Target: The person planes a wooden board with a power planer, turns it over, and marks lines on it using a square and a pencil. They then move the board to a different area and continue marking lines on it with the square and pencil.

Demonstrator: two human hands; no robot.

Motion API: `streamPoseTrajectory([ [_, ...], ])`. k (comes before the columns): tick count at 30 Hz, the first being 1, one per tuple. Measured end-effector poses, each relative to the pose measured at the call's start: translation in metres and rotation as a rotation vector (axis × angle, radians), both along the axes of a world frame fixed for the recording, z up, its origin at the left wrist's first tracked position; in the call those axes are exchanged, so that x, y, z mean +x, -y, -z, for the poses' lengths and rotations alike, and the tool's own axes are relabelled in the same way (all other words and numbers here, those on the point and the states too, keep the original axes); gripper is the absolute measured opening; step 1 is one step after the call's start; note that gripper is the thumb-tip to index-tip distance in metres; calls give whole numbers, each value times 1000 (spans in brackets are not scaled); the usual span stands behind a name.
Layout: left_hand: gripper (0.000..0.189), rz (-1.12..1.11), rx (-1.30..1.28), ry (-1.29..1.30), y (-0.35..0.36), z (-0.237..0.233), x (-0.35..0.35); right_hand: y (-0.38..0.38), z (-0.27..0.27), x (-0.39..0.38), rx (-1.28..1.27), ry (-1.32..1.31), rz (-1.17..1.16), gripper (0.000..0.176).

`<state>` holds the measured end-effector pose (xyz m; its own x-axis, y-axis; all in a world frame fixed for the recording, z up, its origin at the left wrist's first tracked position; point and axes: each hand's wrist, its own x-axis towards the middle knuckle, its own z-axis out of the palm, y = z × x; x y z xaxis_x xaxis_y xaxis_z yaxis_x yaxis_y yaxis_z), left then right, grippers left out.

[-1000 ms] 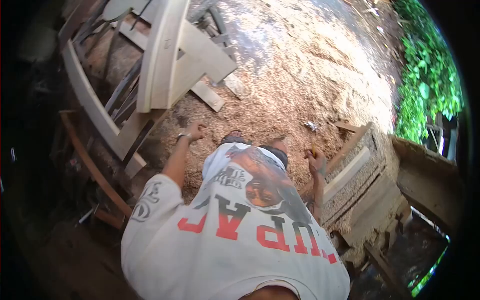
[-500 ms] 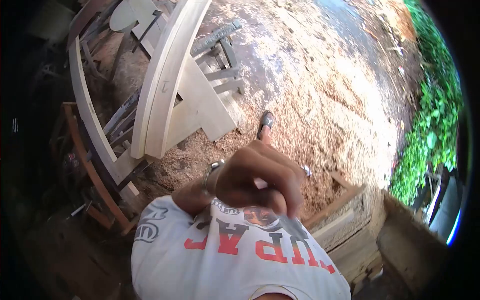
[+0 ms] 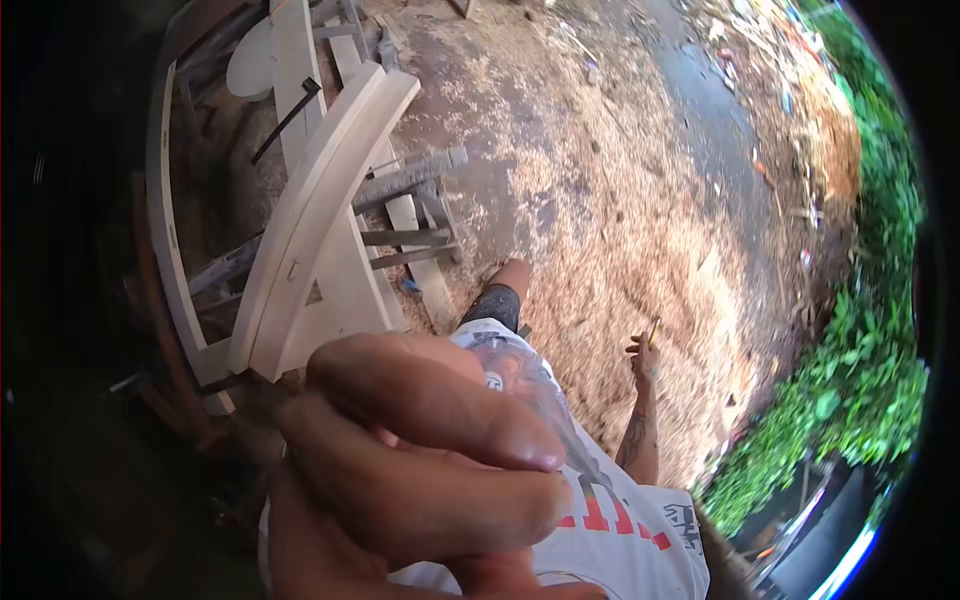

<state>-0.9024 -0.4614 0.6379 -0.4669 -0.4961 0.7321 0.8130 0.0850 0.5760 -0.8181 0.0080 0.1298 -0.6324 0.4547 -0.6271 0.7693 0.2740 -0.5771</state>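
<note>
My left hand (image 3: 430, 450) is raised very close to the camera, with its fingers curled and their tips near the thumb. Whatever may lie between them is hidden. Farther down on the right, my right hand (image 3: 645, 358) hangs at the end of an extended, tattooed forearm. A thin yellowish pencil (image 3: 655, 332) sticks up between its fingers. To the left of my body, a long curved wooden piece (image 3: 310, 210) with a small mark on it rests across pale boards (image 3: 335, 290).
A wooden frame (image 3: 165, 220) stands at the far left, near a black clamp-like bar (image 3: 285, 122). Rough trestle legs (image 3: 410, 240) stand beyond the boards. Wood shavings (image 3: 600, 230) cover the ground. Green plants (image 3: 830, 390) line the right side.
My left hand has come nearer the camera and fills more of the view. My right hand with the pencil has come into sight. The view has turned, and the foot is out of sight.
</note>
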Motion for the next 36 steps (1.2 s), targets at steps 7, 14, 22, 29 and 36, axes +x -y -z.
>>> streamPoseTrajectory([
  [7,20,-29,-78,-109,28,64,-173,71,-65,-311,-730,-367,386,51],
  [14,13,-114,-504,300,97,174,-351,255,-203,-563,-1440,-573,-9,65],
  [22,16,-504,-474,1250,226,344,-430,409,-225,-741,-1683,-248,-199,64],
  [29,21,-842,-35,1372,309,433,-445,516,-218,-897,-1669,-6,-451,51],
  [36,32,-1187,267,1412,378,485,-467,647,-183,-1006,-575,-457,-1524,36],
])
